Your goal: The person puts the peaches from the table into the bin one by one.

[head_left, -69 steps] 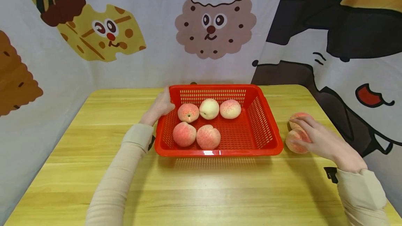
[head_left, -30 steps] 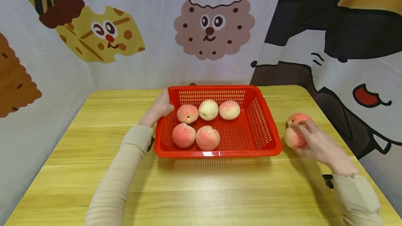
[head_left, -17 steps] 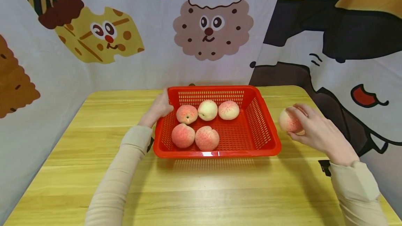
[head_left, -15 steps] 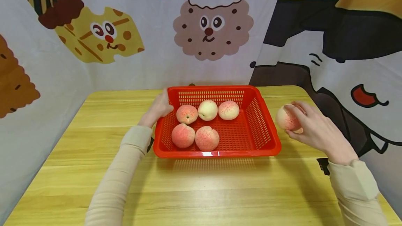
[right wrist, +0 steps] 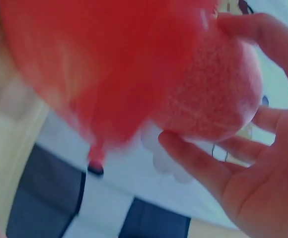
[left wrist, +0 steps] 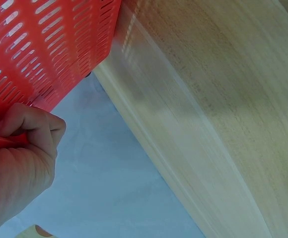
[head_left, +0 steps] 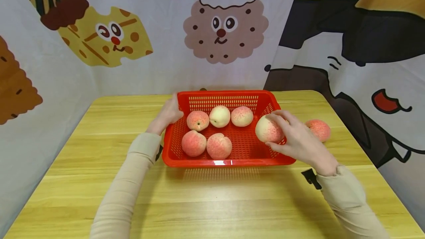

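A red plastic basket [head_left: 229, 162] with slotted walls stands on the wooden table. At its left rim my left hand [head_left: 170, 111] grips the edge; the left wrist view shows the fingers [left wrist: 32, 121] curled over the rim. My right hand [head_left: 295, 139] holds a pale, pink-flecked peach [head_left: 268, 130] between thumb and fingers, over the right part of the basket. In the right wrist view that peach [right wrist: 216, 94] is partly hidden behind the blurred red basket wall [right wrist: 94, 64]. Inside lie several peaches, among them a cream one [head_left: 220, 116] and a redder one [head_left: 194, 143].
Another pink peach [head_left: 318, 130] rests on the table right of the basket, partly behind my right hand. The wooden tabletop [head_left: 206, 202] extends toward me. A curtain [head_left: 132, 78] with cartoon prints hangs behind and at both sides.
My right hand took hold of the nearer peach beside the basket, lifted it and carried it left over the basket. The other peach came into view behind it. The left hand stayed put.
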{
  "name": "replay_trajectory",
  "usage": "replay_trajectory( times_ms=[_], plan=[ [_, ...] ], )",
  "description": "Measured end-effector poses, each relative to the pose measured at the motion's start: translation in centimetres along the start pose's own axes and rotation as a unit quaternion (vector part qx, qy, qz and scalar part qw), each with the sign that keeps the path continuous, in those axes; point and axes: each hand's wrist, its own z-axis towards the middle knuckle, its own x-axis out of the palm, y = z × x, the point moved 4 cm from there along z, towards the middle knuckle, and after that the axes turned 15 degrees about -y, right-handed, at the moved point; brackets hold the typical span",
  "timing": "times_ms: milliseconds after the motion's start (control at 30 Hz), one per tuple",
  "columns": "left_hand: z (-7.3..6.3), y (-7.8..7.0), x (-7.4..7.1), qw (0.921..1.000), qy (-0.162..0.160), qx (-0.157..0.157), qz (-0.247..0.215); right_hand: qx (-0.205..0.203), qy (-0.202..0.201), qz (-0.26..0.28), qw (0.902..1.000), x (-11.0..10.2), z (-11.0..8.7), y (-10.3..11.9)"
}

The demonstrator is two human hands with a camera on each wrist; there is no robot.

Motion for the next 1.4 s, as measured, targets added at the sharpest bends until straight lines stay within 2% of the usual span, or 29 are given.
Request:
replay_trajectory(
  times_ms=[133,367,600,767,933,1167,1267,1400],
  plan=[
    [0.0,0.0,0.0,1.0000,-0.001,0.006,-0.003,0.045,0.029,0.017,0.9984,1.7,0.1,0.9],
    [0.0,0.0,-0.1,0.9999,-0.004,0.012,0.001,0.130,0.076,0.041,0.9878,4.7,0.0,2.1],
    [0.2,0.1,0.1,1.0000,-0.001,0.009,0.001,0.162,0.102,0.048,0.9803,6.9,-0.1,2.4],
    [0.1,0.0,0.0,1.0000,0.002,0.006,-0.002,0.188,0.154,0.057,0.9683,7.7,-0.2,2.3],
    [0.1,0.1,0.0,1.0000,0.001,0.003,-0.006,0.198,0.210,0.056,0.9559,8.2,-0.2,2.2],
    [0.1,0.1,0.0,1.0000,0.002,-0.002,-0.003,0.193,0.243,0.068,0.9484,8.4,-0.4,2.1],
    [0.2,0.1,0.0,1.0000,-0.003,0.001,0.001,0.185,0.243,0.080,0.9488,8.5,-0.4,2.0],
    [0.2,0.1,0.0,0.9999,-0.004,0.005,0.009,0.161,0.225,0.096,0.9560,8.4,-0.3,2.2]
  ],
)
